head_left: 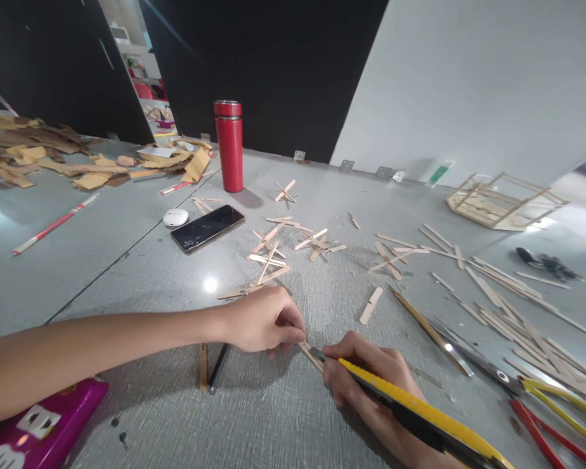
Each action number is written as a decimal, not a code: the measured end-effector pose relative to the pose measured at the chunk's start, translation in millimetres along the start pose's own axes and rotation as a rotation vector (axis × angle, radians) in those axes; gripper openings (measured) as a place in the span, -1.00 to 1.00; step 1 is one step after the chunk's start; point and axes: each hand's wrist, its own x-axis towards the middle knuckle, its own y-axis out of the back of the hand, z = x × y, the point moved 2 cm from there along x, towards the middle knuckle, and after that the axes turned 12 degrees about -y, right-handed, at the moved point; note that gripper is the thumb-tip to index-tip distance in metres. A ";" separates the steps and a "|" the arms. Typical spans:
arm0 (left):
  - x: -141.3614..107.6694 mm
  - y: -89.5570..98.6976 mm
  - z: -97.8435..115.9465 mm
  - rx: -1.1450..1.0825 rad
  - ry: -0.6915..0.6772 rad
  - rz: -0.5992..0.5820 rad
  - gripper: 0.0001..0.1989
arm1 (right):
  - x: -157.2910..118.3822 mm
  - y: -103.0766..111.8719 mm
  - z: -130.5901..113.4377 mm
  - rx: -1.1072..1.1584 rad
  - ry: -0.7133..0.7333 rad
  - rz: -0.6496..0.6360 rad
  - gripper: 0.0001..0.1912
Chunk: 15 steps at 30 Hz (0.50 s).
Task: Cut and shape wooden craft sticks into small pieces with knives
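Note:
My left hand point(264, 319) reaches in from the left, its fingers closed on one end of a thin wooden craft stick point(312, 358) low over the grey table. In my right hand point(366, 384) is a yellow and black utility knife point(420, 410), held like a pen. Its blade tip touches or nearly touches the stick just beside my left fingertips. Part of the stick is hidden by both hands. A notched short stick point(371, 306) lies just beyond my right hand. Several crossed stick pieces point(268, 257) lie beyond my left hand.
A red flask point(230, 146), a phone point(208, 228) and a white earbud case point(176, 217) stand behind. To the right lie loose sticks point(522, 332), scissors point(488, 365), a brass-coloured pen-like tool point(434, 335) and red-handled pliers point(537, 430). A stick frame point(502, 205) sits far right; a purple case point(49, 423) is front left.

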 end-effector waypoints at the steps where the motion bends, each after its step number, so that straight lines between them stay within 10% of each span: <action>1: 0.2 0.0 0.2 0.000 -0.001 -0.002 -0.71 | 0.1 -0.2 0.2 -0.002 -0.001 0.003 -0.78; 15: 1.0 1.1 -8.2 -0.041 -0.015 -0.020 -0.76 | 5.7 -2.5 -9.1 -0.203 0.138 -0.011 -0.75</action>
